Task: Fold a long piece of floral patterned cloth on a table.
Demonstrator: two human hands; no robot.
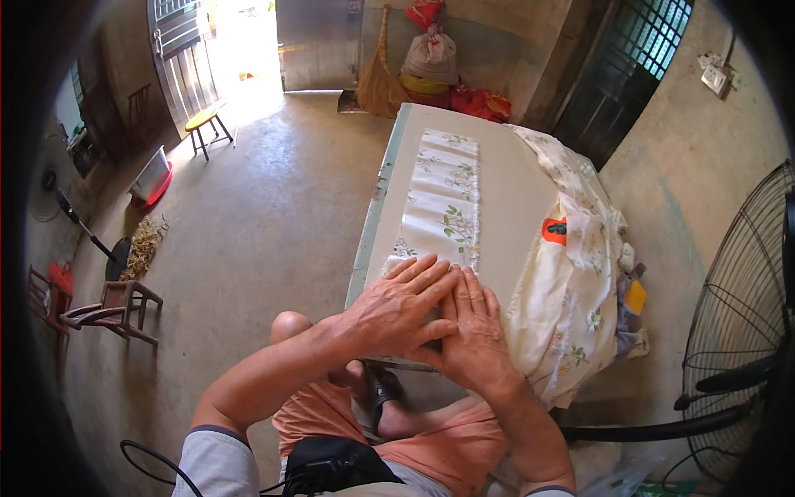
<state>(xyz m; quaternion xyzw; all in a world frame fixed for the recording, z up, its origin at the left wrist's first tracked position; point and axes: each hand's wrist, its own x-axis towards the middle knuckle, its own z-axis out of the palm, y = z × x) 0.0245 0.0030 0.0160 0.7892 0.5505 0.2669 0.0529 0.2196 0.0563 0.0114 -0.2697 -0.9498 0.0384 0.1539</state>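
Note:
A long white cloth strip (435, 202) with printed green leaves and pale flowers lies lengthwise on the table (506, 180). It has a frayed right edge and a few soft creases. My left hand (404, 304) rests flat on the strip's near end, fingers stretched forward. Beside it, my right hand (475, 338) also lies palm down, its fingertips close to those of the left. The thumbs overlap, and neither hand grips anything. Both hide the strip's near end. A larger heap of matching floral cloth (559, 323) is bunched along the table's right side.
An orange patch with a dark shape (554, 230) lies on the heap. A black fan (733, 323) stands close at right. Leftward are a wooden chair (124, 310), a yellow-topped stool (202, 119) and a red basin (153, 189). A straw broom (380, 81) and sacks (430, 57) stand behind the table.

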